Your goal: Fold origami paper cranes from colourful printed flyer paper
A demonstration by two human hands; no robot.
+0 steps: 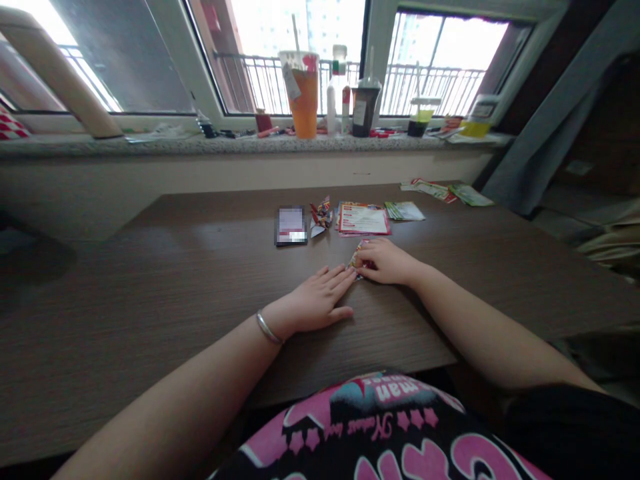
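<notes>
A small piece of colourful printed paper (355, 257) lies on the brown table (200, 287), mostly covered by my fingers. My right hand (384, 261) is curled over it, thumb and fingers closed at its right side. Flat on the tabletop, my left hand (320, 298) has its fingers stretched out, the tips reaching the paper's lower left edge. Just beyond the hands are a folded paper figure (321, 217) and a stack of printed sheets (363, 219) with red borders. Whether the paper under my right hand is folded cannot be made out.
A phone-like device (291, 225), its screen blurred, lies left of the folded figure. Green-and-white leaflets (405, 211) and more papers (470, 195) lie to the right. On the windowsill (210, 145) stand an orange drink cup (303, 97), a dark cup (365, 110) and bottles.
</notes>
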